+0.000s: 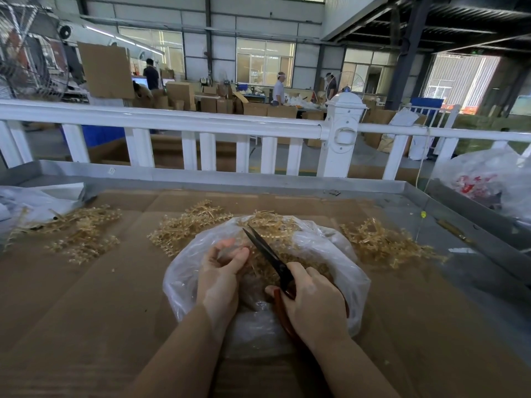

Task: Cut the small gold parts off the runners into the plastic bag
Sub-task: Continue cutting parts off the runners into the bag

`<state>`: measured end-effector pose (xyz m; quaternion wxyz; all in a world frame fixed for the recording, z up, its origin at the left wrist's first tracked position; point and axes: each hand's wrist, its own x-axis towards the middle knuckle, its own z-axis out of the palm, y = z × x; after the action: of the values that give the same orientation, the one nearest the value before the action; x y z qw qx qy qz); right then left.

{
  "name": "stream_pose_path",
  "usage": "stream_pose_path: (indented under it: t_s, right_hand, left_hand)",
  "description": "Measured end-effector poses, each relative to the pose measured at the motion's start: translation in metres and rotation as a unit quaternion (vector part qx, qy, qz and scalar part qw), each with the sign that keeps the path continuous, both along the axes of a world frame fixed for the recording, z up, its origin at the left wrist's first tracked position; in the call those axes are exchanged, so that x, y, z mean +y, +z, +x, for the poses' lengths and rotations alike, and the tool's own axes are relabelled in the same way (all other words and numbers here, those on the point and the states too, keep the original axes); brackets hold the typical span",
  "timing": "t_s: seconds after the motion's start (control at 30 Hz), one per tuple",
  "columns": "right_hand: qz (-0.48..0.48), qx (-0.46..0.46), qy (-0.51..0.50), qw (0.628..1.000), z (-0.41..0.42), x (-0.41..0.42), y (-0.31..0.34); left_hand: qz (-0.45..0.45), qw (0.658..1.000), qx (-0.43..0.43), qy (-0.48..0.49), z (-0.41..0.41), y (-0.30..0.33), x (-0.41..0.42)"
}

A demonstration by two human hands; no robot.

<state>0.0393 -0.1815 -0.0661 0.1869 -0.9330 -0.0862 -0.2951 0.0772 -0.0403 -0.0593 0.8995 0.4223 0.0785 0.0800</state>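
Head view puts the plastic bag [324,248] at the middle of your cardboard-covered surface [86,297], so take everything from there. Far to the left of the bag lies a loose heap of gold runners [77,231], with a crumpled clear sheet [28,202] behind it. Just left of the bag, touching its rim, sits a second runner pile [184,228]. Over the bag's mouth your left hand [221,280] has its fingers curled round a gold runner [253,262], thumb pressed near the blades. Your right hand [313,303] grips the scissors [270,259] by their reddish handles, fingers wrapped tight, dark blades pointing away from you and only slightly parted at the runner. Inside the bag, beneath both hands, lies a mass of small gold parts [310,265]. Right of the bag another runner pile [382,242] spreads out. Beyond the bag stands a white railing [184,122].
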Motion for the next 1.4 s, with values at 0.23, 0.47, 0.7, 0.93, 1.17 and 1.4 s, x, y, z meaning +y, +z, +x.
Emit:
stream_pose_path:
  t_s: [0.23, 0.47, 0.7, 0.93, 1.17, 1.4]
  right_hand:
    - [-0.001, -0.011, 0.026, 1.0, -0.0004, -0.0013, -0.0029]
    - [-0.032, 0.037, 0.041, 0.998, 0.0023, -0.0016, -0.0038]
    - [-0.016, 0.047, 0.057, 0.997, 0.0021, -0.0019, -0.0038]
    - [-0.01, 0.053, 0.065, 0.996, 0.0018, -0.001, -0.0009]
    - [-0.019, 0.06, 0.064, 0.996, 0.002, -0.0015, 0.0002]
    - [-0.014, 0.046, 0.053, 0.997, 0.0014, -0.0013, -0.0009]
  left_hand:
    - [-0.018, 1.0, -0.006, -0.018, 0.0033, -0.0028, 0.0021]
    - [-0.041, 0.999, -0.002, -0.021, 0.0056, -0.0011, 0.004]
    - [-0.042, 0.998, -0.005, -0.048, 0.0034, -0.0007, 0.0057]
    - [-0.001, 0.997, -0.002, -0.082, 0.0014, 0.0013, 0.0062]
    - [-0.001, 0.996, -0.001, -0.092, 0.0015, 0.0027, 0.0046]
    - [-0.079, 0.996, -0.008, -0.046, 0.0062, 0.0003, 0.0037]
